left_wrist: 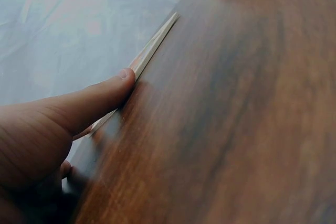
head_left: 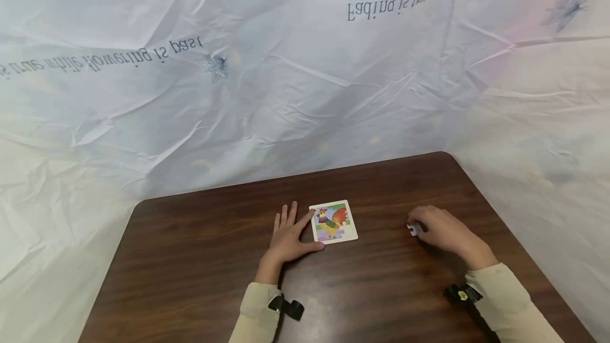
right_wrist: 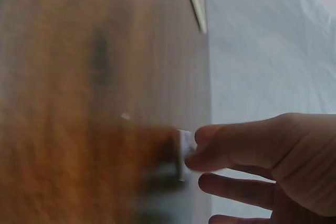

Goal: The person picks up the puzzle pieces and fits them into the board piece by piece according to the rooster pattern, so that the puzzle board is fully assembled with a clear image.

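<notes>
A small square jigsaw puzzle (head_left: 329, 215) with a rooster picture lies in a white frame on the brown table. A gap shows at its lower right. My left hand (head_left: 288, 237) lies beside it with fingers spread, its thumb and index finger touching the frame's left corners. From the side, in the left wrist view, the thumb (left_wrist: 118, 85) rests against the edge of the puzzle board (left_wrist: 157, 40). Off to the right, my right hand (head_left: 440, 229) pinches a puzzle piece (head_left: 413, 229) between thumb and fingers. The right wrist view shows this piece (right_wrist: 184, 153) edge-on, close to the table surface.
The dark wooden table (head_left: 371, 285) has rounded far corners. A wrinkled white sheet (head_left: 295, 68) with printed lettering hangs behind and around it. Black straps with small devices (head_left: 286, 307) sit on both wrists, over light sleeves.
</notes>
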